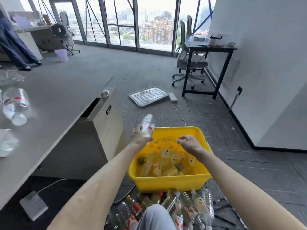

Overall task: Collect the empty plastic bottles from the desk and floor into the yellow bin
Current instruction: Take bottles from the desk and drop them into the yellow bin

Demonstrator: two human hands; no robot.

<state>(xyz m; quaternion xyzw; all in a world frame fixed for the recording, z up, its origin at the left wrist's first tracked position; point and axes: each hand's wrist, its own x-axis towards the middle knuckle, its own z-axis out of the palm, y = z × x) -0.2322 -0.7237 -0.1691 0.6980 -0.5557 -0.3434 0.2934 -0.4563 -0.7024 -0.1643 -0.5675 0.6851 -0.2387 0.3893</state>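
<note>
The yellow bin (167, 181) stands on the floor in front of me, with several clear plastic bottles inside. My left hand (140, 136) is shut on a clear bottle with a red label (147, 124), held above the bin's far left corner. My right hand (189, 143) hovers over the bin with its fingers curled in and nothing visible in them. More empty bottles lie in a heap on the floor (186, 206) between the bin and my knee. Further bottles (15, 103) lie on the grey desk (54, 103) at the left.
A drawer cabinet (106, 120) stands under the desk's end. A power strip (34, 205) and cables lie on the floor at the left. Beyond the bin lie a metal tray (148, 95), a black desk (207, 47) and office chairs. A person's legs are at far left.
</note>
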